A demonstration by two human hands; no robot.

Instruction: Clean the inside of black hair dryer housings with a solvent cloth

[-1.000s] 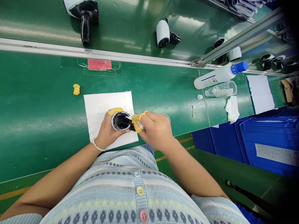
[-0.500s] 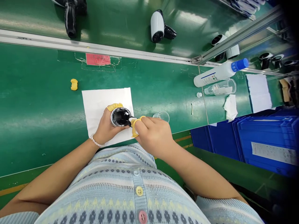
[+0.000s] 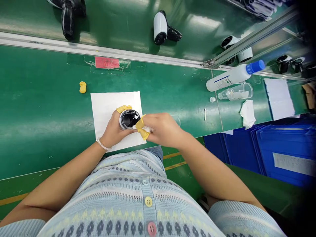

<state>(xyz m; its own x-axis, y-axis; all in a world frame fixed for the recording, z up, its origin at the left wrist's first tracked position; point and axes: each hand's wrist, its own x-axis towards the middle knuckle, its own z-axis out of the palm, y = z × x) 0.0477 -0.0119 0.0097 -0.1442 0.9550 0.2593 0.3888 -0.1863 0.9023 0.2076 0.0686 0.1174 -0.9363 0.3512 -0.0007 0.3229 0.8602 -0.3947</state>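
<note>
My left hand (image 3: 114, 128) is wrapped round a round black-and-white housing (image 3: 128, 119), its glossy dark opening facing up. Yellow finger cots cover some fingertips on both hands. Pinched in my right hand (image 3: 161, 128) is a small white wipe (image 3: 148, 129), its tip at the right rim of the housing. Under the left hand and the housing lies a white sheet of paper (image 3: 103, 105). The right hand partly hides a clear cup (image 3: 178, 121) on the bench.
A yellow finger cot (image 3: 82, 87) lies at the left. On the right are a white bottle with a blue cap (image 3: 229, 78), a clear squeeze bottle (image 3: 238, 92), a cotton swab (image 3: 204, 114) and a crumpled wipe (image 3: 248, 113). Blue crates (image 3: 286, 148) stand below; black-and-white devices (image 3: 161, 28) sit on the shelf.
My right hand has turned and shifted slightly up, and its wipe now sits at the housing's rim. The dark piece seen between the hands before no longer shows. The view has shifted slightly.
</note>
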